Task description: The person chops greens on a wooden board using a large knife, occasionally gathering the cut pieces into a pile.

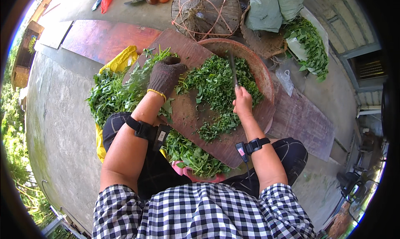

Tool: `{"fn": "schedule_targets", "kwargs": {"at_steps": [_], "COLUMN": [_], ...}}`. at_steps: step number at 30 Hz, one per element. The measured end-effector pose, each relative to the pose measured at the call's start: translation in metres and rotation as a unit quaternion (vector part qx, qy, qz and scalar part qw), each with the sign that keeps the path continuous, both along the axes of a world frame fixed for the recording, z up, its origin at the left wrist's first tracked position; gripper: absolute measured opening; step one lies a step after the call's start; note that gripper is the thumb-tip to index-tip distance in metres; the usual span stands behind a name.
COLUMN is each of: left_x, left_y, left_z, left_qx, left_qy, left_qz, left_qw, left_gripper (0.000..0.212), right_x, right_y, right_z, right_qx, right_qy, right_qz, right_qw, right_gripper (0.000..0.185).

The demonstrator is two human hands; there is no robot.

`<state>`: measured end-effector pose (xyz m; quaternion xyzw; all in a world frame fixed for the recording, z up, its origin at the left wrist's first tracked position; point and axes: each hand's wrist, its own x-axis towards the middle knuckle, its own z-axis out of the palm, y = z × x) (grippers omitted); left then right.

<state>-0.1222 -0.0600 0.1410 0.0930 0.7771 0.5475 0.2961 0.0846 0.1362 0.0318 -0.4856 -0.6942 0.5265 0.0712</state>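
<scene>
My left hand (166, 74), in a dark knitted glove, is closed on a bunch of leafy green stems (137, 79) at the left part of a wooden board (184, 114). My right hand (243, 101) is bare and grips the handle of a knife (232, 67), whose blade points away from me over a heap of chopped greens (212, 79). The heap lies on the board and reaches into a round, reddish basin (264, 73) under the board's far right part. Whether the blade touches the greens I cannot tell.
More leafy stems lie on a yellow bag (120, 59) at the left. Below the board, greens fill a pink container (195, 174) between my legs. A tied conical bundle (204, 14), sacks (265, 7) and a woven basket (262, 42) stand beyond; a wooden sheet (303, 123) lies right.
</scene>
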Motion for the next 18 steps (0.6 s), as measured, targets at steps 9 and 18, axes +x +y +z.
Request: {"fn": "schedule_targets", "kwargs": {"at_steps": [9, 18], "left_x": [-0.005, -0.005], "left_y": [-0.002, 0.004], "left_z": [-0.019, -0.015], "left_qx": [-0.005, -0.007], "left_qy": [0.040, 0.072], "left_qz": [-0.012, -0.040], "left_qw": [0.999, 0.997], "left_gripper": [0.038, 0.049], "right_x": [-0.008, -0.003], "right_y": [-0.004, -0.021], "right_z": [0.006, -0.028], "right_qx": [-0.038, 0.093], "right_qy": [-0.067, -0.116], "right_qz": [0.022, 0.130], "right_qw": [0.997, 0.980], "right_gripper": [0.036, 0.038]}}
